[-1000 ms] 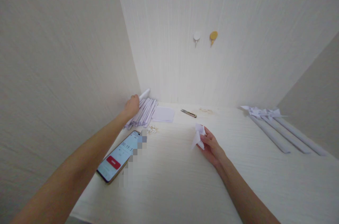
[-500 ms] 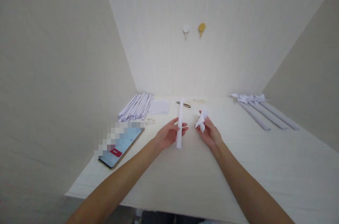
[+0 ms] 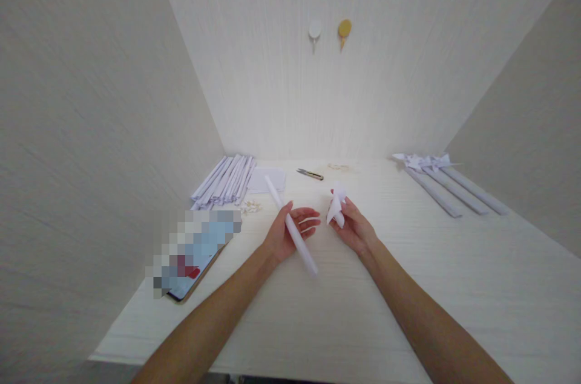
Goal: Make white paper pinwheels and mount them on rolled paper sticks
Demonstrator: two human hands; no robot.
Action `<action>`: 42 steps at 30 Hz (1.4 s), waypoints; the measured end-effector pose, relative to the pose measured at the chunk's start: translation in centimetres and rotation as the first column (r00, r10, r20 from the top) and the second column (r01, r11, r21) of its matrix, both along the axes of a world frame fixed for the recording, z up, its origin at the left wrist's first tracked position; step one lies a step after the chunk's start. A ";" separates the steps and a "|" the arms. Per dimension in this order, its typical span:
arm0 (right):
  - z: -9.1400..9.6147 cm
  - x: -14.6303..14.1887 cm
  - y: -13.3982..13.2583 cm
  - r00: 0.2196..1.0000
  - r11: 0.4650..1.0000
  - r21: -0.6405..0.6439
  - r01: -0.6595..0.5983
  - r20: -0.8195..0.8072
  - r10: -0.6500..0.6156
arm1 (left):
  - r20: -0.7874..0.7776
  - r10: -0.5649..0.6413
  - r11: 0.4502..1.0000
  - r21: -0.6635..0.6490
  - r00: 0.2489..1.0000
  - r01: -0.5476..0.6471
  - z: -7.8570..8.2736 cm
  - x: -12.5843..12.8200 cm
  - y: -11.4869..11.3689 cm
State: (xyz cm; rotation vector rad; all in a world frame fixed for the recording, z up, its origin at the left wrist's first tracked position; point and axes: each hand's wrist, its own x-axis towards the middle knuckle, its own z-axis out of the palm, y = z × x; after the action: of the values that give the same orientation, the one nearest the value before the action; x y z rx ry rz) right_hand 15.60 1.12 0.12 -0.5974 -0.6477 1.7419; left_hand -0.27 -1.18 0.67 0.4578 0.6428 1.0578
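A white rolled paper tube [image 3: 297, 239] lies slantwise across the palm of my left hand [image 3: 285, 231], with the thumb over it and the other fingers stretched to the right. To the right, my right hand [image 3: 355, 225] pinches a folded white paper pinwheel [image 3: 336, 207] whose blades stick out from the fingers. The tube and the pinwheel are apart. Beyond the hands lie small thread snips [image 3: 310, 174] and a stack of white paper sheets [image 3: 267, 180].
A pile of paper tubes [image 3: 226, 180] lies back left, near small pale bits [image 3: 251, 207] and a phone [image 3: 200, 260]. Finished-looking pinwheels on tubes [image 3: 431, 181] rest back right. Two hooks, one white [image 3: 315, 30] and one yellow [image 3: 344, 28], hang on the wall.
The tube in my left hand has turned from upright to slanted, its near end swinging right. My right hand still holds the pinwheel. The camera view has shifted slightly.
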 end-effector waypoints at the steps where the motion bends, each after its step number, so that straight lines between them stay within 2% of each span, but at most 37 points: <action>1: 0.0 0.0 0.0 1.000 1.000 -0.004 -0.008 0.001 0.008 | 0.007 -0.026 1.000 0.015 1.000 0.026 0.0 0.0 0.0; 3: 0.0 -0.2 0.0 1.000 1.000 -0.011 -0.024 0.000 0.024 | 0.008 -0.034 0.999 0.040 0.999 0.034 0.0 0.0 0.0; 8: -0.1 -0.4 -0.1 0.999 0.999 -0.002 -0.053 -0.003 0.053 | -0.089 0.212 0.977 0.031 0.973 -0.210 0.1 0.0 0.3; 12: -0.1 -0.5 -0.1 0.998 0.998 0.007 -0.067 0.006 0.067 | -0.138 0.274 0.960 0.102 0.952 -0.262 0.1 -0.2 0.5; 16: -0.2 -0.5 -0.1 0.997 0.997 0.017 -0.077 0.021 0.077 | -0.171 0.247 0.957 0.199 0.954 -0.212 -0.1 0.2 0.2; 19: -0.3 -0.5 -0.1 0.997 0.997 0.015 -0.079 0.019 0.078 | -0.186 0.188 0.964 0.222 0.964 -0.145 -0.3 0.7 -0.1; 24: -0.1 -0.6 -0.2 0.996 0.996 0.015 -0.083 0.025 0.082 | -0.197 0.112 0.977 0.199 0.974 -0.072 -0.3 1.2 -0.5; 31: -0.2 -0.6 -0.1 0.995 0.995 0.043 -0.087 0.061 0.085 | -0.147 -0.056 0.986 0.147 0.988 0.078 -0.2 0.9 -0.5; 42: 0.3 -0.9 -0.3 0.994 0.994 0.026 -0.105 0.039 0.104 | -0.295 -0.051 0.977 0.184 0.954 0.109 -0.3 1.2 -0.7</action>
State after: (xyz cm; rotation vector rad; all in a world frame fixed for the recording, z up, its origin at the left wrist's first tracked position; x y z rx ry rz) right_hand 14.66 0.84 0.38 -0.5866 -0.7400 1.8196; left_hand 0.92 -1.90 0.33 0.8174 0.7724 0.9894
